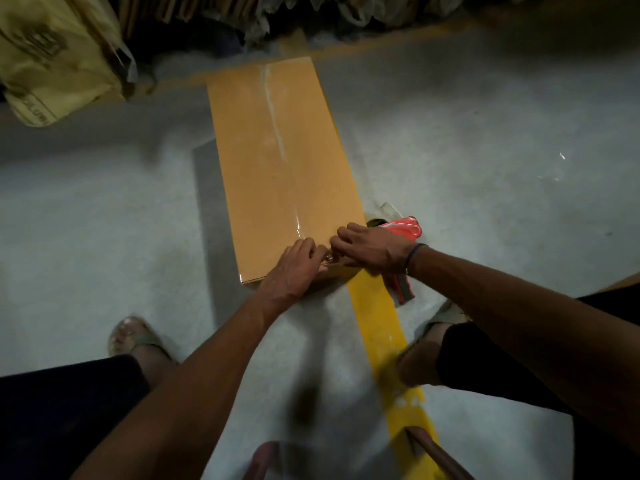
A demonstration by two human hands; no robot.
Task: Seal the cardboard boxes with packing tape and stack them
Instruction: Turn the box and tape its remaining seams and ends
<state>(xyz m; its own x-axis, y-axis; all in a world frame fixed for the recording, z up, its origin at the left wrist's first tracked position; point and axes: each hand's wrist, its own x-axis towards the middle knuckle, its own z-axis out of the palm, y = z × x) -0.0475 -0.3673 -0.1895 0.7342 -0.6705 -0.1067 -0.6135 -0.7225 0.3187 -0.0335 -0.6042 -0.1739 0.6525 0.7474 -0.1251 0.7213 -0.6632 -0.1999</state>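
Two bare forearms reach forward from the bottom of the view and meet at the near end of a long cardboard box (284, 161), which lies flat on the grey floor (485, 140) with its far end towards a heap of sacks and flattened cartons. The left hand (294, 265) rests on the near edge of the box top, fingers curled down onto the tape (273, 126); the right hand (370, 249) meets it from the right, its fingertips bent towards the same spot. Both seem to pinch or press the tape end at the seam, though motion blur hides the exact contact. A clear strip runs the length of the lid along the centre seam, glinting near the far end and again just ahead of the fingers. A red tape dispenser (403, 230) lies on the floor just beside the near right corner of the box, partly behind the right wrist, held by neither hand. A yellow floor line (381, 334) passes under the box and runs back between the person's feet.

Step in hand, as judged: finishing the top seam by pressing down the tape end at the near edge. The next move calls for smoothing that end over the edge, then gripping the box by both ends to lift it; no stack is visible here
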